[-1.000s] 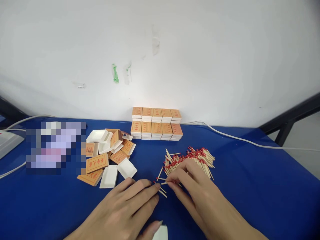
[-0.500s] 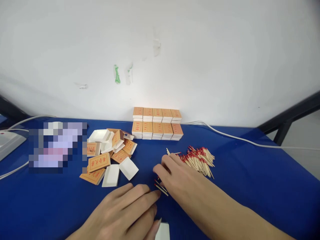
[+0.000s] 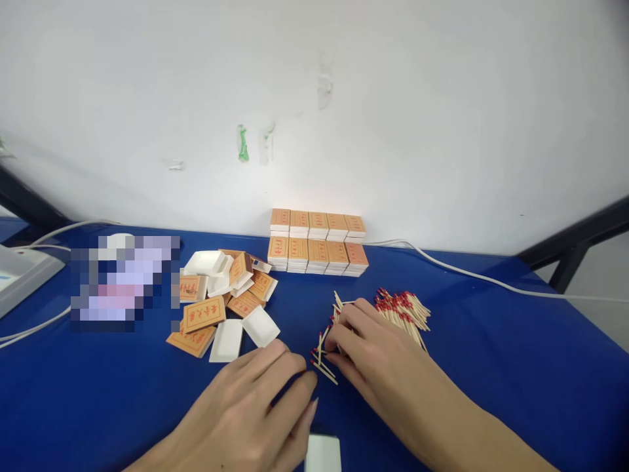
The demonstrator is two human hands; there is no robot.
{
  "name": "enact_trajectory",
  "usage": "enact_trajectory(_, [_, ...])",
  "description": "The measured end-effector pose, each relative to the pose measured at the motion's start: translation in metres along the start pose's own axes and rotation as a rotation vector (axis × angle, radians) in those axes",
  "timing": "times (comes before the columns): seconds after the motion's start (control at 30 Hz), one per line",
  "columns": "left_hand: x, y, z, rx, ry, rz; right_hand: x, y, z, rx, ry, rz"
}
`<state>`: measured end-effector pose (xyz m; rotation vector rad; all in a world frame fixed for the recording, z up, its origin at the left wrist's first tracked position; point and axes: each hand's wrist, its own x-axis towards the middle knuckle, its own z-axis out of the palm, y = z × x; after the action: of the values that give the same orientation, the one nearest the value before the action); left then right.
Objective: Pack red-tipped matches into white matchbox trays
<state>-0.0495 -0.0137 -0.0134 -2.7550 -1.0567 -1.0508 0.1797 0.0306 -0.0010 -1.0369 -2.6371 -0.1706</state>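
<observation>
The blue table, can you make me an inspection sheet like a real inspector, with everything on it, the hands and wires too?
Surface: blue table, smooth-looking.
Job's things: match pile on the right; loose matches beside it; orange-topped matchboxes stacked in two rows of five; orange covers and white trays jumbled on the left.
Clutter: pixelated patch far left, contents unreadable.
Hands: left hand curled, underside hidden; right hand with fingertips at the matches, grip unclear.
Cables: white cable behind, running right; more at left.
Surroundings: white wall with scuffs and a green mark; dark bar at right.
</observation>
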Motion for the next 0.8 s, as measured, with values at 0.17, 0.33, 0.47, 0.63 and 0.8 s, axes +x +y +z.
enact_trajectory(0.17, [-0.009, -0.007, 0.006, 0.049, -0.024, -0.031, -0.001, -0.003, 0.002, 0.018, -0.018, 0.023])
enact_trajectory(0.33, [-0.013, -0.008, 0.007, 0.028, -0.104, -0.051, -0.002, -0.004, 0.0, 0.068, -0.055, 0.049])
enact_trajectory(0.47, [-0.015, -0.006, 0.008, -0.002, -0.103, -0.042, -0.001, -0.006, -0.001, 0.153, -0.08, 0.08])
enact_trajectory(0.63, [-0.014, -0.005, 0.006, -0.057, -0.138, -0.045, -0.002, -0.004, -0.002, 0.311, -0.092, 0.142])
enact_trajectory(0.8, [-0.014, -0.005, 0.006, -0.074, -0.151, -0.048, -0.005, -0.005, -0.001, 0.329, -0.072, 0.123])
